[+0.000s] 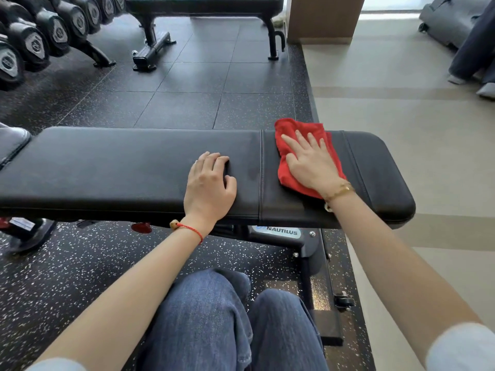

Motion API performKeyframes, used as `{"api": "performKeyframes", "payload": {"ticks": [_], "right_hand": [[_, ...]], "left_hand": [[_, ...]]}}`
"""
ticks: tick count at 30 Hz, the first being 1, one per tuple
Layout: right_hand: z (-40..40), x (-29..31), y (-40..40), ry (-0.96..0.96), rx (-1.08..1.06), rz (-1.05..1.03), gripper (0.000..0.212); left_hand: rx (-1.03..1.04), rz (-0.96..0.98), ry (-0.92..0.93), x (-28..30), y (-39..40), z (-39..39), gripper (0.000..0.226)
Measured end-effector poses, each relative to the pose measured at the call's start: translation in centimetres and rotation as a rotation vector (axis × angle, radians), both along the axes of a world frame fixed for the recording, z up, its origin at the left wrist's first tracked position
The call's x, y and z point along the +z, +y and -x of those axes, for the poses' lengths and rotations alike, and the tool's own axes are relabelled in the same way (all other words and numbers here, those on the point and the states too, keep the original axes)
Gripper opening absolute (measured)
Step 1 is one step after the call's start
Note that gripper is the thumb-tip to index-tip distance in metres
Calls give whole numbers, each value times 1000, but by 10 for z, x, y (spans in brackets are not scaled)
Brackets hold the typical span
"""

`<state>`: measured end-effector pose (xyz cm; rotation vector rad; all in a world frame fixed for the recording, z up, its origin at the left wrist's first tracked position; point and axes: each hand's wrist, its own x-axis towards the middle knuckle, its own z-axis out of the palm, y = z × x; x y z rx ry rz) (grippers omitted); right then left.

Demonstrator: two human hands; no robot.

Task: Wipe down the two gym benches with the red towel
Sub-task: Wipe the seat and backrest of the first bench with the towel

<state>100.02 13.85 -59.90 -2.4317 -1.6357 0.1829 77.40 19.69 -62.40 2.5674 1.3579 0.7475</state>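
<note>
Denim knees (214, 317) aside, the right hand (312, 163) presses spread-fingered on the red towel (288, 172) wiping the near bench (120, 167), left hand (210, 187) empty, seemingly bracing beside it.

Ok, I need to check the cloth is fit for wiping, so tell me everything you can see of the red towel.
The red towel is a small, soft-looking cloth, bright red and plain, crumpled into a loose wad rather than folded flat. It lies on the right part of the near bench's black pad, just past a seam. The right hand presses flat on it with fingers spread; the left hand rests apart on the pad.
</note>
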Motion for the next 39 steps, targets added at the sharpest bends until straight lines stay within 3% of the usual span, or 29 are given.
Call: {"api": "performKeyframes", "payload": {"ticks": [4, 9, 12, 17, 20, 24, 29, 33, 39], "right_hand": [[20, 2, 5, 40, 111, -6, 56], [30, -6, -57, 5, 247, -114, 57], [-2, -8, -68, -1, 147, -95, 57], [-32, 3, -14, -6, -106, -2, 55], [3, 2, -3, -17, 30, -19, 55], [33, -2, -46, -4, 178, -71, 57], [-5, -8, -102, -56, -23, -85, 59], [-57, 0, -82, 0, -219, 2, 55], [-52, -3, -95, 10, -232, -20, 56]], "left_hand": [[-8, -1, 6, 1, 0, 2, 42], [-70, -56, 25, 0, -3, 4, 38], [-77, -82, 43, -1, -4, 4, 37], [-56, -80, 38, -3, -3, 2, 36], [-52, -82, 23, -2, -2, 3, 35], [-63, -93, 8, -2, -1, 5, 37], [-75, -106, 20, -4, -2, 5, 37], [-73, -111, 25, -4, -2, 4, 39], [-82, -119, 3, -5, -1, 6, 37]]}}
